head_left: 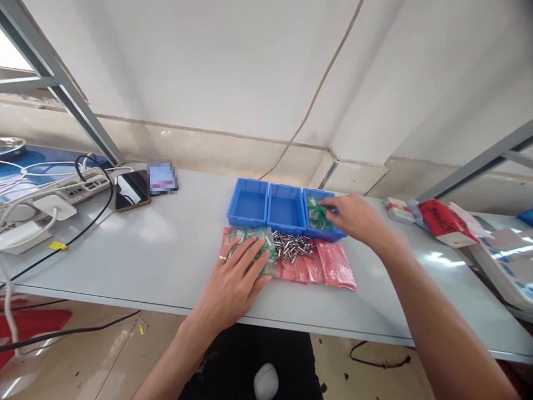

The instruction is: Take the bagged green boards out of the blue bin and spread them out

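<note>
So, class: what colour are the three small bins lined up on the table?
The three small bins are bright blue, clearest in the head view.

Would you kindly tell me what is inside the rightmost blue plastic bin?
The rightmost blue plastic bin holds small green circuit boards, which the right hand is touching. That hand covers part of the bin, so the count is unclear.

Green boards: small pile, flat on red bags, under left hand.
Single board: in rightmost blue bin, at right hand.
</note>
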`<state>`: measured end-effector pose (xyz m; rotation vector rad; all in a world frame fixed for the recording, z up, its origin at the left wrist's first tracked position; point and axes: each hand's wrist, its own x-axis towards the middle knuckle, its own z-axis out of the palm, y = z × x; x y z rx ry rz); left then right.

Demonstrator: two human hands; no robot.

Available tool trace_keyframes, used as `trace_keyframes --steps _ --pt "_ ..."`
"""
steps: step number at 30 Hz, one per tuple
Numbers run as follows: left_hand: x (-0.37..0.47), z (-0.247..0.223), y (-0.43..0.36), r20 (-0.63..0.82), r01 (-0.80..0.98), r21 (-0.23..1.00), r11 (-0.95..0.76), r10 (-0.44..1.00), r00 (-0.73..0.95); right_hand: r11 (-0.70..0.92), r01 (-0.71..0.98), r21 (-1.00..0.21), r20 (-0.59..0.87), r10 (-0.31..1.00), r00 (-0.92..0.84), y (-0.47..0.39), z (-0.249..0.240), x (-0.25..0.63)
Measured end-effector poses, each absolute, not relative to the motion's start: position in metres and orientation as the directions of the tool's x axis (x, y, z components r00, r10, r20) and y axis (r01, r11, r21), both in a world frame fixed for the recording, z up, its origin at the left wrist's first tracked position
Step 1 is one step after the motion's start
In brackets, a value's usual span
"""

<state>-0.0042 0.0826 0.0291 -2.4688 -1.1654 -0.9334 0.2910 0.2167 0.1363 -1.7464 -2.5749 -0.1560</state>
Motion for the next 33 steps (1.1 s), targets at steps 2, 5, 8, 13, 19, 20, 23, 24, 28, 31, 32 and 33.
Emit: trace_keyframes --steps 2,5,8,13,19,20,23,24,28,31,32,33 --pt "-0.004 0.027 0.084 0.629 0.763 0.04 -0.645 0.61 0.482 0.33 0.942 0.063 0.125 0.934 -0.335 0.215 0.139 0.293" --pt "-0.006 0.026 0.085 0.607 0.766 0.066 -0.639 0.635 0.477 0.309 0.951 -0.008 0.293 0.91 -0.294 0.207 0.144 0.297" --pt "-0.008 0.029 0.082 0.6 0.766 0.113 -0.633 0.658 0.455 0.378 0.917 -0.131 0.533 0.806 -0.256 0.187 0.152 0.296" --pt "-0.002 0.039 0.073 0.691 0.668 0.401 -0.627 0.686 0.229 0.499 0.724 -0.476 0.576 0.799 -0.173 0.139 0.163 0.278" --pt "0.016 0.055 0.069 0.535 0.341 0.781 -0.523 0.842 0.066 0.446 0.421 -0.79 0.284 0.875 -0.393 0.107 0.151 0.251" --pt "0.018 0.056 0.068 0.518 0.317 0.803 -0.505 0.854 0.051 0.399 0.41 -0.82 0.228 0.885 -0.405 0.106 0.148 0.249" --pt "0.024 0.055 0.063 0.488 0.314 0.828 -0.464 0.873 0.001 0.286 0.419 -0.862 0.116 0.915 -0.386 0.107 0.142 0.25" --pt "0.025 0.054 0.062 0.481 0.313 0.835 -0.452 0.877 -0.017 0.273 0.423 -0.864 0.116 0.925 -0.361 0.109 0.141 0.252" --pt "0.028 0.049 0.061 0.484 0.319 0.835 -0.448 0.874 -0.038 0.298 0.354 -0.886 0.241 0.95 -0.199 0.12 0.139 0.26" --pt "0.033 0.049 0.064 0.569 0.406 0.744 -0.53 0.822 0.03 0.337 0.327 -0.883 0.304 0.941 -0.149 0.13 0.133 0.26" --pt "0.035 0.049 0.065 0.607 0.455 0.694 -0.557 0.794 0.047 0.335 0.339 -0.879 0.301 0.942 -0.151 0.132 0.13 0.258" --pt "0.037 0.048 0.066 0.64 0.508 0.64 -0.576 0.766 0.063 0.326 0.35 -0.878 0.288 0.945 -0.157 0.134 0.128 0.256"
